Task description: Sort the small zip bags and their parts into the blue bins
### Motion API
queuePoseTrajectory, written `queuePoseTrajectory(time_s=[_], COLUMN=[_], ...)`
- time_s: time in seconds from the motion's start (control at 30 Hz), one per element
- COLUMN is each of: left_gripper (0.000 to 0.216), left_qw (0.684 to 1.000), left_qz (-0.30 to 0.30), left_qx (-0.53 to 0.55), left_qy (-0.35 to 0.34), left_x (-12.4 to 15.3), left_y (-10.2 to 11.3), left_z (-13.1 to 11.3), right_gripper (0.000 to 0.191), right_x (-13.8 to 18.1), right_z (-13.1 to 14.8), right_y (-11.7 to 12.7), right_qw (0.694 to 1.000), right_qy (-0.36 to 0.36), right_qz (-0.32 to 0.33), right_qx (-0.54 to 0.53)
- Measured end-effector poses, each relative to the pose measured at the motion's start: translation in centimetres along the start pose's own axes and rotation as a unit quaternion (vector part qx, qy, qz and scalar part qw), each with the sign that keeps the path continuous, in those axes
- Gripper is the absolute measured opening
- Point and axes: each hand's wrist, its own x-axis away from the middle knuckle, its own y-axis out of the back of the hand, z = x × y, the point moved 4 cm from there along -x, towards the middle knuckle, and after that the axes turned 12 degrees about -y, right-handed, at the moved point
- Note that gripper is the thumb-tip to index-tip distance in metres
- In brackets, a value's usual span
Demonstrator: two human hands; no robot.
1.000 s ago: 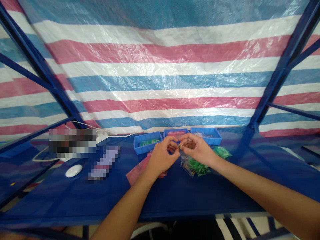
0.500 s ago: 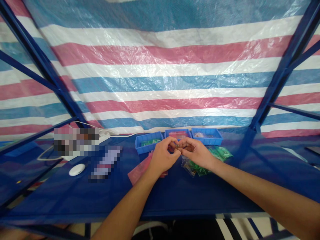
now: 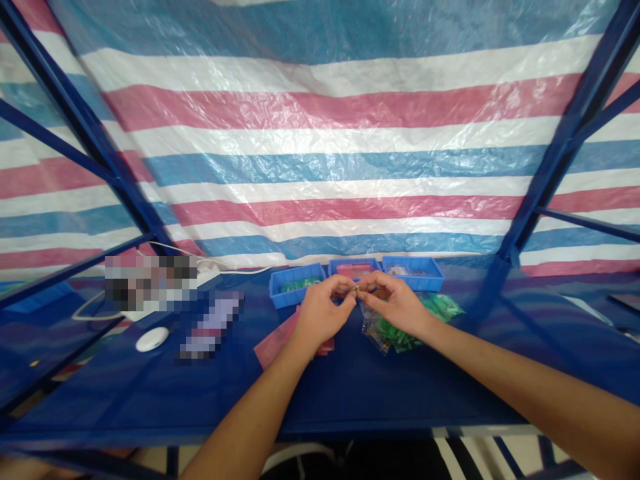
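Note:
My left hand and my right hand meet above the blue table, fingertips pinched together on one tiny metal part between them. Just under my right hand lies a clear plastic bag of green pieces. A pink bag lies flat below my left hand. Behind the hands stand three small blue trays: the left tray holds green pieces, the middle tray something pink, the right tray pale bits.
A white mouse and a white cable lie at the left of the table. A striped red, white and blue tarp hangs behind. Dark blue frame bars slant down on both sides.
Both hands have stayed together over the bags, with only small finger shifts around the tiny part. The view moved slightly.

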Motion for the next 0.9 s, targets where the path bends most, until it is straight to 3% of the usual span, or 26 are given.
queuePoseTrajectory(time_s=[0.27,0.63,0.9], left_gripper=[0.013,0.012,0.004], left_qw=[1.0,0.997,0.998], left_qz=[0.008,0.012,0.01], left_qx=[0.023,-0.062,-0.055], left_qy=[0.006,-0.05,-0.005], left_x=[0.0,-0.3,-0.3], left_y=[0.1,0.5,0.2], left_z=[0.0,-1.0,-0.7], right_gripper=[0.02,0.02,0.022], right_x=[0.1,0.0,0.2], right_z=[1.5,1.1,0.4], right_y=[0.5,0.7,0.0], right_qw=[0.999,0.999,0.999], right_qy=[0.038,0.033,-0.009], right_qz=[0.004,-0.012,0.039], right_qx=[0.013,0.019,-0.025])
